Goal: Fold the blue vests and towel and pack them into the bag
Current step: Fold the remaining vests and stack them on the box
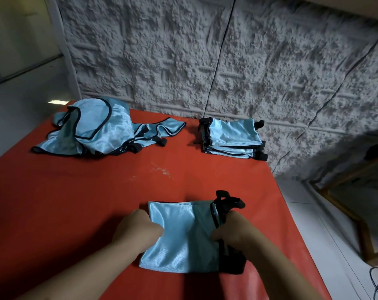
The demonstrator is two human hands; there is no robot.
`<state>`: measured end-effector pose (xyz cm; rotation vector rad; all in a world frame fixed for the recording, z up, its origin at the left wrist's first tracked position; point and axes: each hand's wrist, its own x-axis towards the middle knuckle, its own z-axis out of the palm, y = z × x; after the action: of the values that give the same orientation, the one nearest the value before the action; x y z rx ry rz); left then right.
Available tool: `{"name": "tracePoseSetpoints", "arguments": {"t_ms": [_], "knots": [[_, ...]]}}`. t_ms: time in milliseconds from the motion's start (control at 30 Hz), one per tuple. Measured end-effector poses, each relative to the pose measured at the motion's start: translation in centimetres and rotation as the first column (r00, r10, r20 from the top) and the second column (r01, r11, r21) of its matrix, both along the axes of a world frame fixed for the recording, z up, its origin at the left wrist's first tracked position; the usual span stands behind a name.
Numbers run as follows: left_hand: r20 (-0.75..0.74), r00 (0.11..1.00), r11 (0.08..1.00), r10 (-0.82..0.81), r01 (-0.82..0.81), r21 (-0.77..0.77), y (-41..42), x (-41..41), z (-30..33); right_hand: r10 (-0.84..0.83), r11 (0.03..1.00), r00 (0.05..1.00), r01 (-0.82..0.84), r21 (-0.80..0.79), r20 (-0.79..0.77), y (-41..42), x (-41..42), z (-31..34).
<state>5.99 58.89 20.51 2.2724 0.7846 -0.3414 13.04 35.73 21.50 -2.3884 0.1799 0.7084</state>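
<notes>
A folded light-blue vest (183, 237) with black trim and black straps lies on the red table (75, 202) near the front edge. My left hand (138, 228) grips its left edge, thumb on top and fingers tucked under. My right hand (229, 232) grips its right edge by the black trim. A loose heap of unfolded blue vests (93, 128) lies at the back left. A neat stack of folded blue vests (231, 137) sits at the back right. No bag or towel is in view.
A rough grey textured wall (227, 61) stands right behind the table, with a thin black cable (218, 61) running down it. White floor tiles (313, 224) and a wooden frame (356, 213) lie to the right of the table edge.
</notes>
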Motion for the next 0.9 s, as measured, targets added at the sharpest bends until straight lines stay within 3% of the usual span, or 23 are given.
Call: {"name": "tracePoseSetpoints", "arguments": {"t_ms": [200,467,567,700,900], "knots": [[0.152,0.988,0.992,0.029,-0.009,-0.129,0.2,0.6,0.3,-0.124,0.977,0.989,0.136,0.165,-0.081,-0.3,0.7,-0.1],[0.27,0.962,0.99,0.034,0.005,-0.144,-0.7,1.3,0.5,-0.033,0.999,0.986,0.032,0.006,0.163,0.8,0.1,-0.5],[0.319,0.944,0.984,0.087,-0.032,-0.173,-0.9,1.2,0.4,-0.031,0.987,0.984,0.003,0.159,0.177,0.4,0.1,-0.1],[0.413,0.911,0.987,0.014,0.054,-0.152,-0.8,0.9,0.1,-0.022,0.847,0.999,0.039,0.53,-0.038,0.0,-0.1,0.6],[0.391,0.92,0.988,-0.032,0.089,-0.128,-0.8,1.3,-0.7,0.01,0.775,0.984,0.104,0.623,-0.177,-1.4,0.2,0.8]]}}
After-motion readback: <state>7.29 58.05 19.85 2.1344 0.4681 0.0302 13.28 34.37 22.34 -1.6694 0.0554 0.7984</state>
